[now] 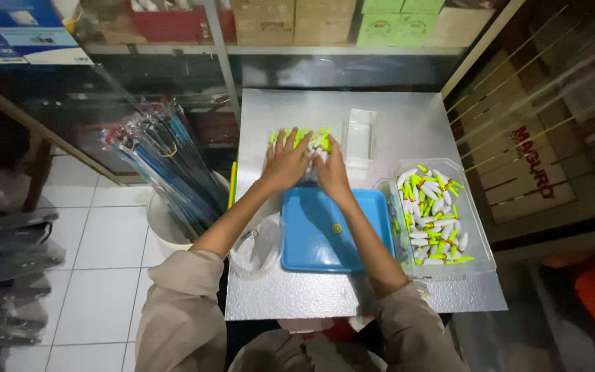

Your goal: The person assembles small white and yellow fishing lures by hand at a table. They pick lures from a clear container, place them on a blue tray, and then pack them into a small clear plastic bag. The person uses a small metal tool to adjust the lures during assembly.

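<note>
1. The table (380, 117) is square, with a silvery, finely pebbled top that shines dully under the light.
2. Both arms reach forward from beige sleeves (180, 310), bare from the elbow, and converge toward the far middle of the table.
3. The bucket (163, 227), round and pale, stands on the white tiled floor just left of the table. It holds long thin rods (166, 165) in glossy clear sleeves, which lean up and to the left.
4. The tray (332, 231) is blue smooth plastic, rectangular with rounded corners. It lies on the table's near middle, under both forearms, with one small round yellowish bit on its floor.
5. The tub (480, 234) is clear thin plastic, rectangular, at the table's right, touching the tray's edge. It is full of small white floats (432, 213), tapered, with neon yellow-green and orange tips.
6. A clear crumpled bag (259, 248) hangs off the tray's left edge.
7. A small clear box (359, 138) lies beyond the tray, just right of the hands.
8. The left hand (286, 162) lies palm down, fingers spread wide, pressing flat on a heap (301, 141) of the same floats at the far middle of the table, just beyond the tray.
9. The right hand (330, 172) is beside it, palm down, fingers closer together, resting on the same heap. Neither hand grips anything.
</note>
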